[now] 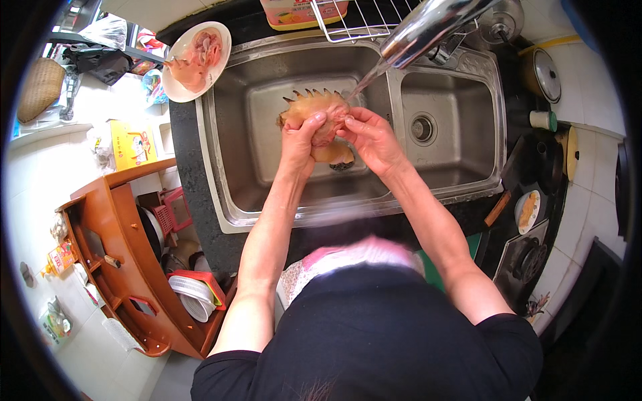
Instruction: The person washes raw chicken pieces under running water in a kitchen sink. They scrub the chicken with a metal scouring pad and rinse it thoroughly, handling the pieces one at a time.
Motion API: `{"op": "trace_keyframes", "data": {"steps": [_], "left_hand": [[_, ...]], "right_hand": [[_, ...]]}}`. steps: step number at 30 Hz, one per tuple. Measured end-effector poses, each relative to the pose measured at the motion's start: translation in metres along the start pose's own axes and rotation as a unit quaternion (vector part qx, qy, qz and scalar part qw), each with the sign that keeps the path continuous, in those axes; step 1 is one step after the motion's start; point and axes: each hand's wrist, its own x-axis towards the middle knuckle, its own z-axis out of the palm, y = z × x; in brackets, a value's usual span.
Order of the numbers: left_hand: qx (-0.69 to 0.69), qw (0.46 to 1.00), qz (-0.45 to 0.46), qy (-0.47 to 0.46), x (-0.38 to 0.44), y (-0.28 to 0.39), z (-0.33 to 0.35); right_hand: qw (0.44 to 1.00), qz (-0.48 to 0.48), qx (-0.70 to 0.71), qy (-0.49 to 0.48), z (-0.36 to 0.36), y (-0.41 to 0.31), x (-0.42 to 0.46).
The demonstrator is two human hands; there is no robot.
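Observation:
My left hand (pixel 303 140) grips a piece of raw poultry (pixel 313 108), pale yellow and pink, with a row of dark pointed quill-like tips along its upper edge. The thumb presses on its pink flesh. At the right end of the piece, my right hand (pixel 371 138) pinches the flesh between thumb and fingers. Both hands are above the large basin of a steel sink (pixel 241 165). Water runs from the chrome faucet (pixel 401 50) onto the upper right of the piece. A yellowish part with a dark end (pixel 341 163) shows beneath the hands; whether it is joined cannot be told.
A white oval plate (pixel 173 87) with raw meat stands on the counter at the sink's upper left corner. A white wire rack (pixel 346 37) overhangs the back rim. The smaller basin (pixel 451 160) lies at right, beyond the divider. Farther right, a dish (pixel 521 220) holds yellowish food.

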Motion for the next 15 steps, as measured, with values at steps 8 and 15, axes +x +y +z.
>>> {"op": "trace_keyframes", "data": {"steps": [8,15], "left_hand": [[-0.014,1.000,-0.003,-0.001,-0.0013,0.0016,0.0039],[-0.062,0.998,-0.014,0.009,-0.0030,-0.0010,0.0077]], "right_hand": [[0.998,-0.061,-0.022,0.008,0.0090,0.0068,-0.0011],[0.998,-0.061,0.006,-0.014,0.0064,0.0115,0.0002]]}}
